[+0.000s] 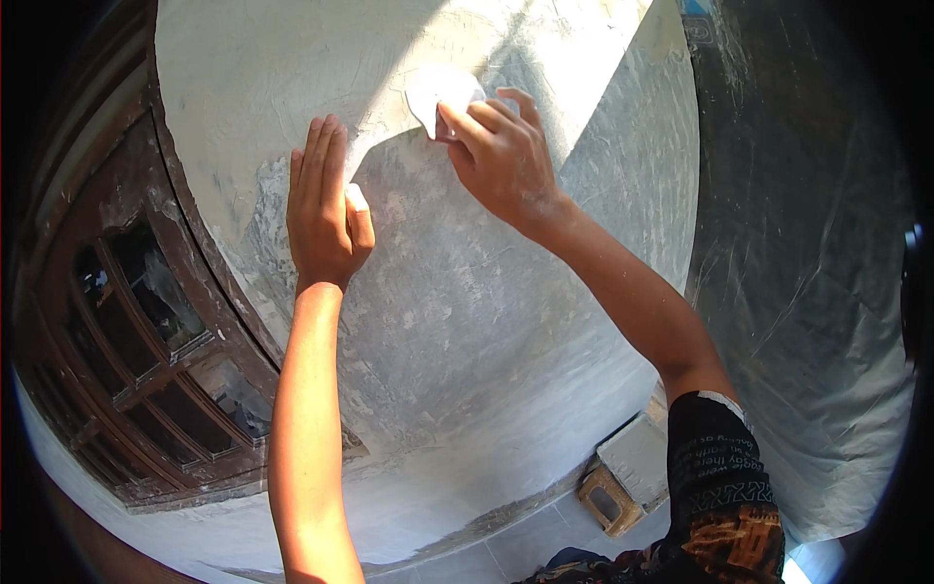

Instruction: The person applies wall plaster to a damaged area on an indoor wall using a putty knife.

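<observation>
My right hand (pixel 508 164) pinches a thin white sheet (pixel 422 101) with a darker edge, held against the upper part of a plastered wall (pixel 486 273). Bright sunlight washes out much of the sheet, so its exact kind cannot be made out. To its left, my left hand (pixel 326 219) rests flat on the wall with fingers stretched upward and thumb bent at the side; nothing is in it. Around both hands the wall shows pale, cream patches above and rough grey plaster below. Fine dust marks my right wrist.
A brown wooden window frame (pixel 229 302) with dark panes borders the wall on the left. Grey sheeting (pixel 808 321) hangs at the right. Low down stands a small wooden stool-like box (pixel 611 498) beside a pale grey panel (pixel 637 453), on a tiled floor (pixel 525 545).
</observation>
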A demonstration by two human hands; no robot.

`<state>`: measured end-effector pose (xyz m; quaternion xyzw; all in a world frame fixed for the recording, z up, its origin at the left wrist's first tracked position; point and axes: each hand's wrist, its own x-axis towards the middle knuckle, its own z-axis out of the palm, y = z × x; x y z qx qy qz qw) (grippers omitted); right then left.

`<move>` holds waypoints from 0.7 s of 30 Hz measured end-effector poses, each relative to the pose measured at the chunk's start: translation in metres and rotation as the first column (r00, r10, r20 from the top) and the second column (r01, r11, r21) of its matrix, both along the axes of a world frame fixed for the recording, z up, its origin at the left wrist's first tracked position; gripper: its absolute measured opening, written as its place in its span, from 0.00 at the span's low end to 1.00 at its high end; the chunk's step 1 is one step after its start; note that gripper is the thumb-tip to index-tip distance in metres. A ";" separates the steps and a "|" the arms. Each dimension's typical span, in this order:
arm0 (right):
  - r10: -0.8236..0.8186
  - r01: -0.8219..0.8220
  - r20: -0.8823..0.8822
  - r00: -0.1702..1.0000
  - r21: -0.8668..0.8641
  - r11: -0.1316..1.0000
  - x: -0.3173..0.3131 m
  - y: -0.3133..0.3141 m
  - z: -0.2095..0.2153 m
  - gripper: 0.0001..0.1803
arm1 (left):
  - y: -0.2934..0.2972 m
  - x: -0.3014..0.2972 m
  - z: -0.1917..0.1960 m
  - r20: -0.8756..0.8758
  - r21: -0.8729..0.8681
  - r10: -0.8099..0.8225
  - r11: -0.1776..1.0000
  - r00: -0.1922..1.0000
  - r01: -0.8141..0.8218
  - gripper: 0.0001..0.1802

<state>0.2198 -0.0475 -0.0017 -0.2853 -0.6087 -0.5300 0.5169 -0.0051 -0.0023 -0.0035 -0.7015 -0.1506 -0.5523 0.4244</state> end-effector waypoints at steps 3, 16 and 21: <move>-0.082 0.099 -0.112 0.990 0.153 0.983 0.036 0.017 0.060 0.15 | 0.002 0.009 0.000 0.002 0.007 -0.022 1.000 1.000 0.022 0.34; 0.015 -0.001 -0.080 0.997 0.168 0.986 0.021 0.014 0.051 0.08 | 0.004 0.004 0.001 0.007 0.021 -0.007 1.000 1.000 0.007 0.34; -0.122 0.125 -0.057 0.991 0.042 0.991 0.022 0.033 0.052 0.12 | -0.001 0.006 0.001 0.018 0.010 -0.037 0.999 0.999 0.037 0.33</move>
